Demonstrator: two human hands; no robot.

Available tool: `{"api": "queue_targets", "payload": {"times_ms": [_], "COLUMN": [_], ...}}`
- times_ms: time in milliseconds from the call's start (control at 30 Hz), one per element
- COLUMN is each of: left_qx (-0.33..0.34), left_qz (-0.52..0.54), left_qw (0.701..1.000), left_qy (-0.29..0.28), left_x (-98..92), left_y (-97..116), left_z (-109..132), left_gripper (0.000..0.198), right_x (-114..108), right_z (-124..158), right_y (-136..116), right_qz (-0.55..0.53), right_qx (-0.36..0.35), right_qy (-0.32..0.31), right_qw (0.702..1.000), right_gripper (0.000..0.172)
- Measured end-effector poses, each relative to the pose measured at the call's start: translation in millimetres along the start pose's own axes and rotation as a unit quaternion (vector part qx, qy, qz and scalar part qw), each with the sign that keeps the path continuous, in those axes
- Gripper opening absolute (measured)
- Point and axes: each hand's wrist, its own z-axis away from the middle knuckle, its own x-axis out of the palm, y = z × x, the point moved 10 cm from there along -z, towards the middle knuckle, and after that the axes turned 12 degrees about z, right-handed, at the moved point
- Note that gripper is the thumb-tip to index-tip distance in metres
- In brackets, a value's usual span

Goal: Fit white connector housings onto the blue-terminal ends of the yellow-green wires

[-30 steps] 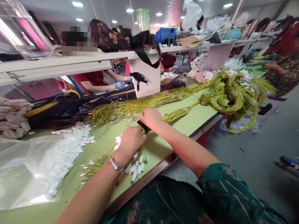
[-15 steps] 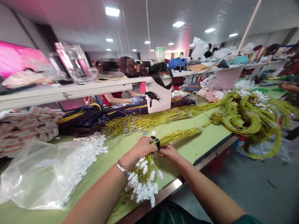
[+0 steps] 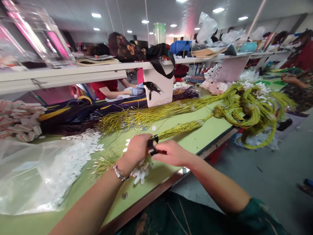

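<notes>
Our left grip [image 3: 137, 147] is holding the thin yellow-green wire bundle [image 3: 180, 129], running toward 2 o'clock over the pale-green counter [image 3: 215, 128]; our right grip [image 3: 174, 153] is pinching the flexible black band [image 3: 152, 147]. Wrapping's looking partly done; fastening isn't showing.

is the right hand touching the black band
Touching. The head view shows the right hand with its fingertips against the black band.

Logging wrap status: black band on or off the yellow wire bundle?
On: the black band curves around the wire bundle at the left hand.
</notes>
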Motion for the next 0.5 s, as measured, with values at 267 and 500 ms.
{"api": "queue_targets", "payload": {"times_ms": [267, 500], "left_qx": [-0.003, -0.024], "left_qz": [-0.15, 0.028], "left_qw": [0.985, 0.996], "left_qy": [0.087, 0.077], "left_x": [5.5, -1.2], "left_y": [9.4, -7.6], "left_z": [16.8, 10.3], "left_gripper": [0.023, 0.036], "right_x": [1.2, -41.5], "right_z": [-91.0, -75.2], "right_y": [81.7, 59.1], "right_qz": [-0.076, 0.223], "right_qx": [0.248, 0.191], "right_qy": [-0.053, 0.129], "right_qw": [0.964, 0.947], "right_gripper": [0.038, 0.047]}}
